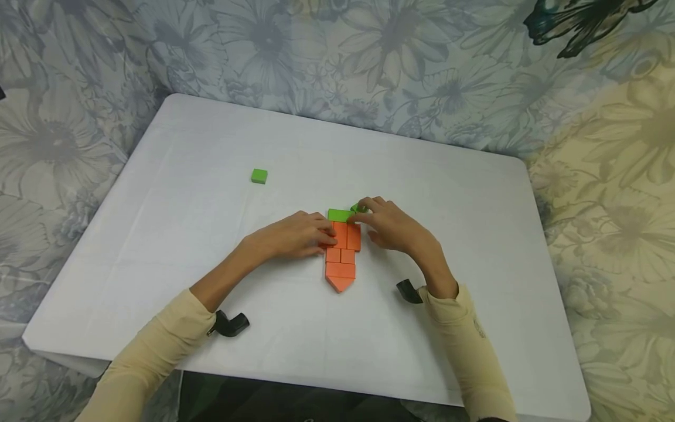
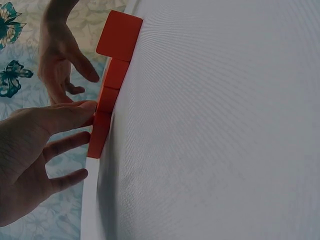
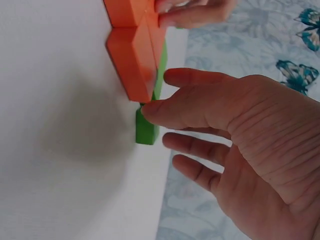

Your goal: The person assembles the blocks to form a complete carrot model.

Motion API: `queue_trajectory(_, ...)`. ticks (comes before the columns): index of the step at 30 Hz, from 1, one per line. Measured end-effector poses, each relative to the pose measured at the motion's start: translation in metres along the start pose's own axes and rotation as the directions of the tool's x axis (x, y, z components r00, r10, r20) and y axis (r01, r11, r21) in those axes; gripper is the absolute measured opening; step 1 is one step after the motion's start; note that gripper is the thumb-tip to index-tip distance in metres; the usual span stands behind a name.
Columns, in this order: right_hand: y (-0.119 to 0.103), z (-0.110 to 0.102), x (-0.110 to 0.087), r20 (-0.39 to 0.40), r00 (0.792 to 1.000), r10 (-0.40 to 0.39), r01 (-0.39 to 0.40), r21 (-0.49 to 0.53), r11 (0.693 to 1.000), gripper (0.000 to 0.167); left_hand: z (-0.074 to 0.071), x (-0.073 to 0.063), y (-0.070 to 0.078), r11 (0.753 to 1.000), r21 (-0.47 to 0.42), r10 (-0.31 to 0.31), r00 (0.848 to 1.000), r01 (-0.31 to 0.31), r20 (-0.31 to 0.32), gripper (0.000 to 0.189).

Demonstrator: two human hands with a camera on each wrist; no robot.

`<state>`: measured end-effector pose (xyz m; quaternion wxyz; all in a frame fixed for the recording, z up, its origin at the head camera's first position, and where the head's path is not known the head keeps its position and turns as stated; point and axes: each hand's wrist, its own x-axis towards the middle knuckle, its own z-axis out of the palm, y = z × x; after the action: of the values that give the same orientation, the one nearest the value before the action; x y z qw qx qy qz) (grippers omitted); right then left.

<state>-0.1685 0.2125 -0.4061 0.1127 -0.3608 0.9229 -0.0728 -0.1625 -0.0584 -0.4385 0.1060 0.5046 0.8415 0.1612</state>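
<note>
Flat orange blocks [image 1: 340, 270] lie edge to edge on the table, ending in a triangular block [image 1: 340, 284] that points toward the person. A long green block [image 1: 338, 215] lies across their far end. Beside it on the right is a smaller green block [image 3: 146, 126], partly covered by fingers. My left hand [image 1: 296, 235] rests its fingertips on the left side of the wide orange part, its other fingers spread in the left wrist view. My right hand [image 1: 396, 225] touches the green blocks with its fingertips, its fingers loosely bent and apart.
One separate green block [image 1: 259, 176] lies farther back on the left of the white table [image 1: 211, 135]. Black curved pieces [image 1: 232, 324] stick out at both cuffs. Flowered cloth [image 1: 369, 58] hangs around the table's far and side edges.
</note>
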Motion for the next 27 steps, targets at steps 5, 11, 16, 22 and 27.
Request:
queue_trajectory(5,-0.002,0.004,-0.003,0.009,1.000,-0.006,0.007,-0.007,1.000,0.048,-0.001,0.000,0.000,1.000,0.013,-0.006,1.000,0.006,-0.002,0.034)
queue_trajectory(11,-0.002,0.006,-0.003,-0.013,1.000,-0.025,0.025,-0.017,1.000,0.051,-0.005,-0.001,-0.009,0.999,0.031,-0.013,0.994,0.016,-0.104,0.028)
queue_trajectory(16,-0.003,0.006,-0.004,-0.036,0.998,-0.047,0.046,-0.036,0.998,0.051,-0.021,-0.013,-0.037,0.989,0.041,-0.129,0.955,0.145,-0.269,0.028)
queue_trajectory(22,-0.003,0.006,-0.005,-0.040,0.998,-0.053,0.051,-0.042,0.998,0.050,-0.041,-0.036,-0.088,0.896,-0.009,-0.421,0.840,0.445,-0.343,0.037)
queue_trajectory(27,-0.003,0.007,-0.005,-0.033,0.998,-0.053,0.051,-0.047,0.998,0.049,-0.045,-0.049,-0.117,0.826,-0.047,-0.557,0.802,0.561,-0.218,0.045)
